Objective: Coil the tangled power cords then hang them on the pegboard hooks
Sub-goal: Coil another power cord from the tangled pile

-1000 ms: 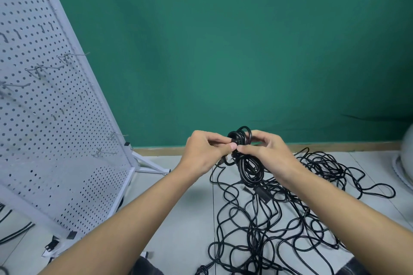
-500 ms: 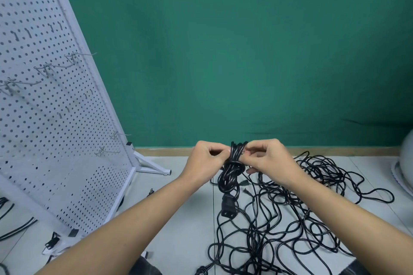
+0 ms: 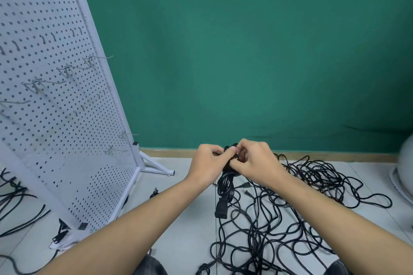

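**Operator:** Where is the coiled black power cord?

**Technician:** The coiled black power cord [image 3: 225, 183] is held above the light grey floor [image 3: 192, 234], between both hands, in line with the floor's far edge. Its bundled loops hang below the hands. A black rectangular connector [image 3: 220, 209] hangs at the lower end.

**Operator:** What is the finger state?

**Technician:** The left hand [image 3: 206, 163] and right hand [image 3: 254, 163] meet at the top of the bundle. All fingers are curled, and the fingertips pinch the upper wraps. Which strand each fingertip holds cannot be determined.

**Operator:** And the surroundings?

**Technician:** A tangled pile of loose black cords [image 3: 290, 207] lies on the floor beneath and right of the hands, from the far edge to the near edge. A white perforated metal pegboard [image 3: 55, 129] stands at the left edge and carries thin metal hooks [image 3: 98, 58]. More black cords [image 3: 13, 194] lie behind it. A green wall [image 3: 245, 51] bounds the far edge.
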